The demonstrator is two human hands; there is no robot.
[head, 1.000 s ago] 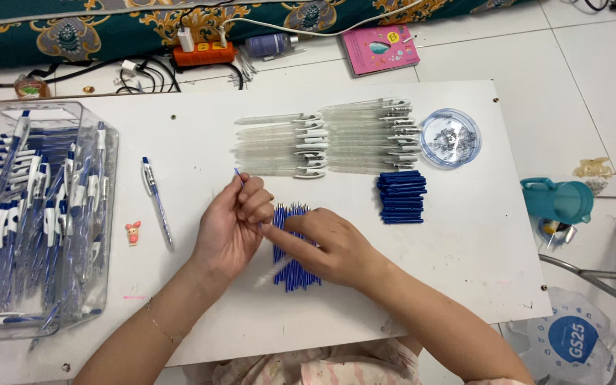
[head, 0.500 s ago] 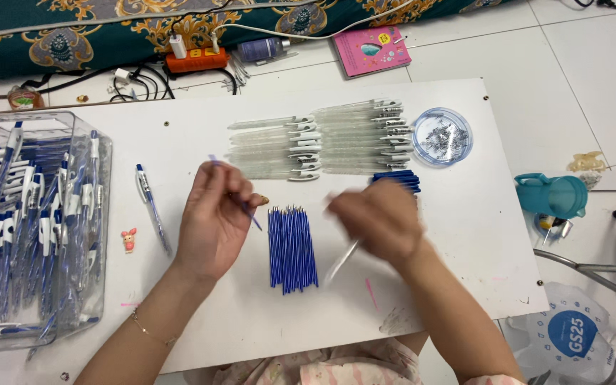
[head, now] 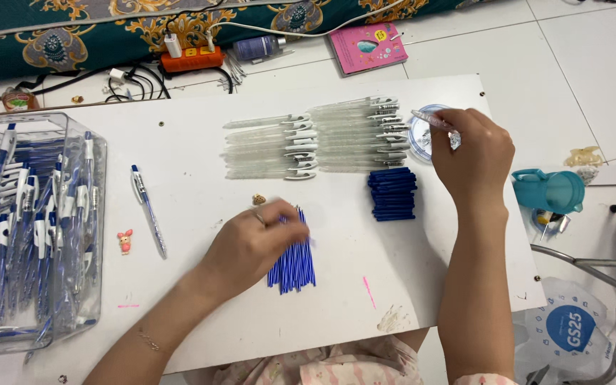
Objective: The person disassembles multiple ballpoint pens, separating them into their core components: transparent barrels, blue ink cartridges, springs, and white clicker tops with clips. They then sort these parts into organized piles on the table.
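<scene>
The right hand (head: 473,158) pinched one clear pen barrel (head: 433,120) above a small round dish (head: 420,135). The left hand (head: 254,246) pressed flat on a bundle of thin blue refills (head: 294,260). Between the hands lay one dark-blue stack (head: 392,194) on the tabletop (head: 194,285)

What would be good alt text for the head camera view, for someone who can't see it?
A person's left hand rests on a pile of thin blue ink refills on a white table, while the right hand holds a clear plastic pen barrel over a small round clear dish. A clear plastic box of assembled blue pens stands far left.
</scene>
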